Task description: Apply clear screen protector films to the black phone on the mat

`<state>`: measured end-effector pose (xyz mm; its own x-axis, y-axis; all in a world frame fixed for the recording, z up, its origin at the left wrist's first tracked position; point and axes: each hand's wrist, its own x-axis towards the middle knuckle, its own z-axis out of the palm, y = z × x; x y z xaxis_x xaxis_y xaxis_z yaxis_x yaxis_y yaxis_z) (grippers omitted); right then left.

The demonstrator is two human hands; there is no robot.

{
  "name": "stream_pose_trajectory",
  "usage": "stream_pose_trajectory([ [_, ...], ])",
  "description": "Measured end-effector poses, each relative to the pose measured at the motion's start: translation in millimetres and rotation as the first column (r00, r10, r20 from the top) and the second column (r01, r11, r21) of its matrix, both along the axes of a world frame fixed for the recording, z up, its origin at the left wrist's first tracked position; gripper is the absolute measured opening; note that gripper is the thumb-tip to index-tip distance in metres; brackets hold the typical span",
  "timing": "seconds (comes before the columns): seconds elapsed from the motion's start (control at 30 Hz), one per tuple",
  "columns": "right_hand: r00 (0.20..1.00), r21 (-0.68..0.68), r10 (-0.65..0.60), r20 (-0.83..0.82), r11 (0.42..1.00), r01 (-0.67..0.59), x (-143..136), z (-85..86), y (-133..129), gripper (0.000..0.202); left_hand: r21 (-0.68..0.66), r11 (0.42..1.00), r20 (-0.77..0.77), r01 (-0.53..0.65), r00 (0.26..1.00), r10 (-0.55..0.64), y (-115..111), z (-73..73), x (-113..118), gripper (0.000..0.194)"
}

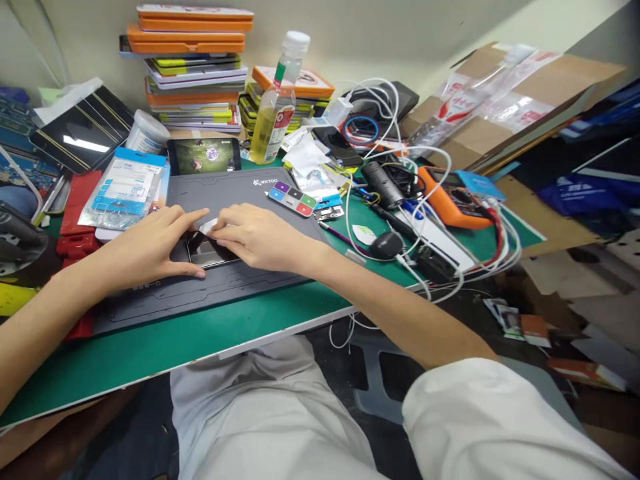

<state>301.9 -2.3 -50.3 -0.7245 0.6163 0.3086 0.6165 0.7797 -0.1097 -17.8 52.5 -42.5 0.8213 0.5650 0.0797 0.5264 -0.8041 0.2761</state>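
A dark glossy phone lies on the grey mat between my hands. My left hand is at its left end, thumb and fingers spread apart, with the thumb near the lower edge and the fingertips by the upper edge. My right hand is closed over the phone's upper side, pinching a small white wipe against the screen. Part of the phone is hidden under the right hand. Beyond the right hand, a remote-like pad with coloured keys rests on the mat.
Behind the mat stand a propped screen, a bottle of yellow liquid and stacked orange boxes. Blue packets lie at the left. Cables, an orange multimeter and a cardboard box are on the right.
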Motion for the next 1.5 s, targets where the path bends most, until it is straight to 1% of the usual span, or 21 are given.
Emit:
stream_pose_trajectory([
  [0.07,0.999,-0.014,-0.039,-0.010,0.999,0.039,19.1,0.0,-4.9,0.043,-0.004,1.000,0.013,0.000,1.000,0.001,-1.4,-1.0,0.4,0.129],
  [0.2,0.986,-0.028,-0.150,-0.072,0.989,0.149,66.5,0.6,-17.3,0.036,0.009,1.000,0.010,-0.005,1.000,0.005,-4.1,-3.1,3.3,0.124],
  [0.27,0.980,-0.028,-0.178,-0.085,0.984,0.176,78.5,0.8,-21.3,0.035,0.018,1.000,0.006,0.000,1.000,0.000,-3.8,-4.0,4.3,0.125],
  [0.3,0.979,-0.032,-0.181,-0.090,0.983,0.178,79.1,0.7,-22.6,0.035,0.019,1.000,0.006,0.002,1.000,-0.003,-3.5,-4.3,4.5,0.125],
  [0.37,0.982,-0.047,-0.164,-0.097,0.986,0.160,69.7,0.4,-23.6,0.035,0.017,1.000,0.008,0.006,1.000,-0.006,-2.7,-4.8,4.4,0.126],
  [0.47,0.990,-0.058,-0.107,-0.092,0.993,0.102,36.5,-0.4,-20.3,0.038,0.019,1.000,0.009,0.012,1.000,-0.012,-2.2,-4.0,3.5,0.127],
  [0.57,0.996,-0.050,-0.059,-0.066,0.997,0.056,-0.3,-1.0,-11.2,0.041,0.024,1.000,0.006,0.011,1.000,-0.011,-2.3,-1.5,2.8,0.126],
  [0.63,0.998,-0.050,-0.035,-0.052,0.998,0.033,-15.7,-0.9,-5.1,0.043,0.023,1.000,-0.003,0.005,1.000,-0.005,-2.5,0.4,3.1,0.124],
  [0.67,0.999,-0.049,-0.026,-0.046,0.999,0.023,-18.9,-0.7,-3.1,0.044,0.024,1.000,-0.008,0.004,1.000,-0.004,-2.6,1.1,3.5,0.123],
  [0.7,0.999,-0.047,-0.022,-0.042,0.999,0.020,-18.7,-0.4,-2.3,0.044,0.025,1.000,-0.012,0.004,1.000,-0.004,-2.9,1.6,3.9,0.122],
  [0.77,0.998,-0.041,-0.036,-0.041,0.999,0.035,-8.4,-0.1,-3.7,0.044,0.024,1.000,-0.015,0.005,1.000,-0.005,-3.6,1.6,4.8,0.121],
  [0.97,0.979,-0.034,-0.168,-0.117,0.986,0.165,57.4,-3.5,-14.8,0.038,0.004,1.000,-0.009,-0.007,1.000,0.007,-8.5,0.0,6.8,0.120],
  [1.03,0.972,-0.016,-0.198,-0.127,0.980,0.197,68.6,-4.6,-16.1,0.036,0.000,1.000,-0.008,-0.005,1.000,0.005,-9.8,0.1,7.5,0.119],
  [1.07,0.971,-0.003,-0.208,-0.122,0.978,0.209,69.7,-4.8,-16.3,0.036,0.000,1.000,-0.010,-0.005,1.000,0.005,-10.2,0.1,7.6,0.119],
  [1.17,0.975,0.014,-0.199,-0.095,0.979,0.201,56.1,-3.9,-16.0,0.037,0.001,1.000,-0.011,-0.008,1.000,0.008,-9.6,-0.5,7.4,0.119],
  [1.3,0.986,-0.066,-0.116,-0.118,0.992,0.109,19.5,-3.1,-11.8,0.038,-0.002,1.000,-0.006,-0.007,1.000,0.007,-6.7,0.2,6.1,0.119],
  [1.37,0.985,-0.092,-0.101,-0.143,0.992,0.088,5.7,-4.2,-8.6,0.038,0.006,1.000,-0.017,0.002,1.000,-0.002,-5.3,2.2,5.5,0.120],
  [1.43,0.983,-0.104,-0.099,-0.156,0.991,0.084,0.8,-5.9,-6.7,0.038,0.012,1.000,-0.030,0.008,1.000,-0.008,-4.6,4.9,5.2,0.122],
  [1.5,0.980,-0.103,-0.110,-0.164,0.990,0.094,6.5,-7.6,-7.4,0.040,0.013,1.000,-0.043,0.012,0.999,-0.011,-4.6,7.2,5.1,0.122],
])
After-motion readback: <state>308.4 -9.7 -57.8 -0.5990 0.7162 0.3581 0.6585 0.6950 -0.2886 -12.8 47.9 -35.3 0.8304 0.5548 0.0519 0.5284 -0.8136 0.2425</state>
